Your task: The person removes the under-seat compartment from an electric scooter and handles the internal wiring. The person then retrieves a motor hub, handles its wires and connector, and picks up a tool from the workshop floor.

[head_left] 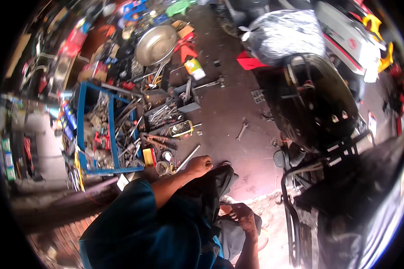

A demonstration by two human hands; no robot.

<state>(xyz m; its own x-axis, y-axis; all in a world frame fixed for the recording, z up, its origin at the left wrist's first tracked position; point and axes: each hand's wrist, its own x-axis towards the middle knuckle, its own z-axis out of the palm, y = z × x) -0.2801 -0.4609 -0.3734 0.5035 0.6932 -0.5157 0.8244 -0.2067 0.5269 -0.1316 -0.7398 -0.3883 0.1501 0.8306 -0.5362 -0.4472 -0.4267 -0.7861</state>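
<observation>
My left hand (201, 166) is closed in a fist over my dark trousers (211, 186). Whatever lies inside the fist, if anything, is hidden. A thin metal bar (188, 158) rests on the floor just beyond that wrist. Lower down, my right hand (246, 217) hangs beside my other knee, close to a foot; its fingers are dark and too unclear to read. Ahead of both hands, apart from them, a wrench (242, 131) lies on the reddish-brown floor (229, 107).
To the left stands a blue metal tray (113, 130) of tools, beside a box of wrenches (164, 115). A steel basin (156, 45) is farther back. At right is a motorcycle with a black seat compartment (318, 103) and a tubular frame (286, 197). A hammer (217, 82) lies ahead.
</observation>
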